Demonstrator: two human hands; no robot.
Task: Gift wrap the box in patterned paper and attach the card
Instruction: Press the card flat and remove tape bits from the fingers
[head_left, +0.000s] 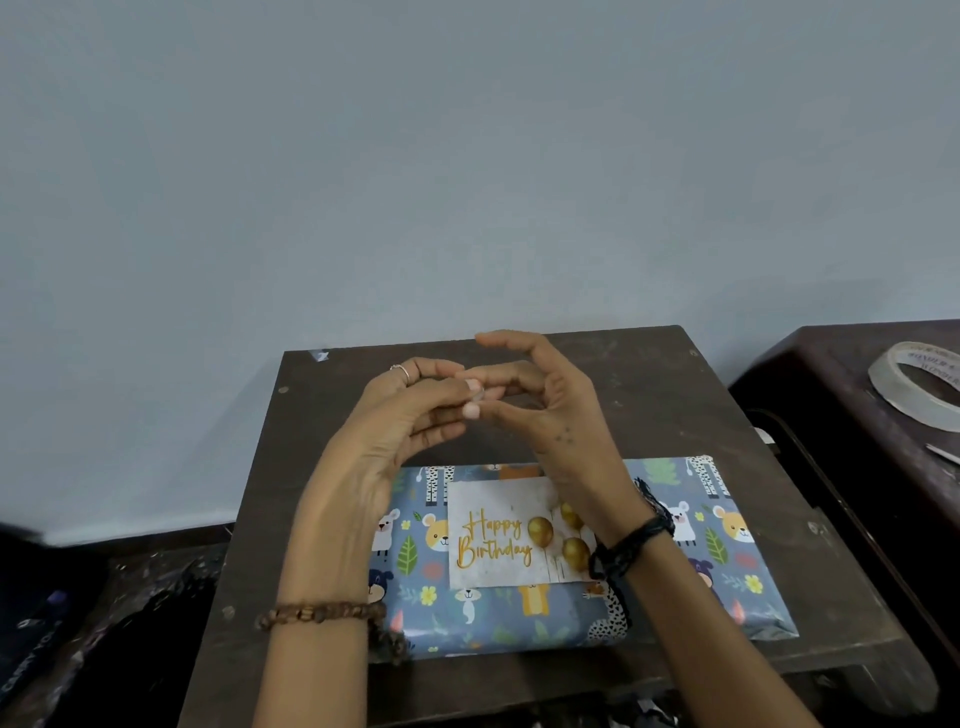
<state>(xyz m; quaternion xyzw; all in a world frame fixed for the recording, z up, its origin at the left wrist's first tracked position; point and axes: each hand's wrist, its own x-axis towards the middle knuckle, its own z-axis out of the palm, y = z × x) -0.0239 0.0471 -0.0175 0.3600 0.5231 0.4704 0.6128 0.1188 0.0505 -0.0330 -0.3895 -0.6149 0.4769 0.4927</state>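
The box (717, 587), wrapped in blue paper printed with cartoon animals, lies flat on the dark wooden table (649, 395). A white card (498, 540) reading "Happy Birthday" with gold balloons rests on top of it. Both hands are raised above the table beyond the box. My left hand (410, 415) and my right hand (540, 395) meet fingertip to fingertip, pinching something small and pale, possibly a bit of clear tape (480, 397); it is too small to tell. My right wrist covers the card's right edge.
A roll of tape (914, 384) lies on a second dark table (831, 374) at the right, with a thin metal tool (943, 453) beside it. A grey wall stands behind. Dark clutter sits low at the left (104, 623).
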